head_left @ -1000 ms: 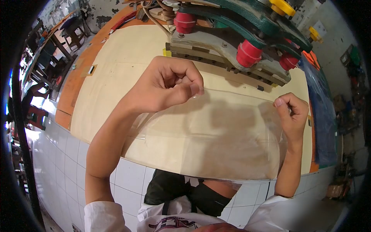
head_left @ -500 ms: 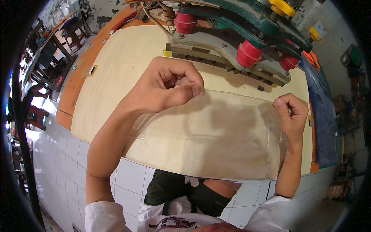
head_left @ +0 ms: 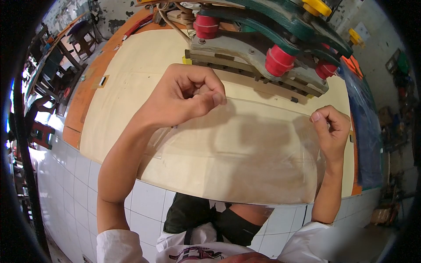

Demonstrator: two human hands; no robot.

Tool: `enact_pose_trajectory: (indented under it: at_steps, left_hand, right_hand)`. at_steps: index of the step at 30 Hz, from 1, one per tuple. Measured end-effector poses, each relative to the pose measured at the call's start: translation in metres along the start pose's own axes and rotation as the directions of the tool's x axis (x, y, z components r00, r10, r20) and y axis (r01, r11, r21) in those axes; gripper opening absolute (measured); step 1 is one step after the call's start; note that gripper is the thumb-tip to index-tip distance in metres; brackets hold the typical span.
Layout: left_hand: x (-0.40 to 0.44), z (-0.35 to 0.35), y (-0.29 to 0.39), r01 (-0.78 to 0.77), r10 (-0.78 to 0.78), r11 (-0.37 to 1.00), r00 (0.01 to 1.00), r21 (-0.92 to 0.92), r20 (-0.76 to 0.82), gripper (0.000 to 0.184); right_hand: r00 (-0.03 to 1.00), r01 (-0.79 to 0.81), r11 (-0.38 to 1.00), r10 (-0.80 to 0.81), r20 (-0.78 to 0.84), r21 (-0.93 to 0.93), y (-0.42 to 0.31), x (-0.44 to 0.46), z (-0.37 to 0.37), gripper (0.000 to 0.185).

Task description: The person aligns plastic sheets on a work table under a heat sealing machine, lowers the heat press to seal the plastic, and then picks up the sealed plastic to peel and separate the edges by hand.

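Note:
A clear plastic sheet [head_left: 263,149] hangs between my two hands, its top edge pulled fairly straight and its lower part over the near edge of the pale tabletop. My left hand [head_left: 188,94] is closed, thumb against index finger, pinching the sheet's upper left corner. At the upper right corner my right hand [head_left: 331,129] pinches the sheet in the same way. Just beyond the sheet's top edge stands a machine with a long metal bar [head_left: 245,65], red insulators [head_left: 280,60] and a green frame [head_left: 280,26]. Neither hand touches the machine.
The pale board [head_left: 118,96] lies on an orange table [head_left: 75,118]. Blue plastic sheeting [head_left: 366,131] hangs at the right side. A small dark block [head_left: 294,99] lies near the metal bar. A red stool [head_left: 41,131] stands on the tiled floor at left.
My left hand has shifted slightly to the left, with the sheet's corner still in it. My right hand has hardly moved. The machine sits slightly further left in view.

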State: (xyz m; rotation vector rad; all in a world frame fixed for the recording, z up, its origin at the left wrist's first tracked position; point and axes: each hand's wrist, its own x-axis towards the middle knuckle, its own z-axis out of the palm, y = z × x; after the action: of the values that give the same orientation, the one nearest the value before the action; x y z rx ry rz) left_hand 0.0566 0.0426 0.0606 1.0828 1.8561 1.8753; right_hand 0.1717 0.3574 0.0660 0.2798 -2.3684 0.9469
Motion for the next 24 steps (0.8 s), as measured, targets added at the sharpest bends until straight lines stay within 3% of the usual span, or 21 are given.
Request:
enact_pose_trajectory:
  at_steps: [14,24]
  left_hand:
    - [0.0037,0.0007,0.0044,0.100,-0.101,0.990,0.995,0.101,0.000,0.003]
    - [0.0036,0.0010,0.0020,0.049,-0.039,0.963,0.998,0.266,-0.042,0.008]
  right_hand:
    - [1.000,-0.017,1.000,0.017,0.007,0.006,-0.0012,-0.0001,-0.0014,0.018]
    - [1.000,-0.022,1.000,0.022,0.001,-0.001,-0.0009,-0.0001,0.0001,0.020]
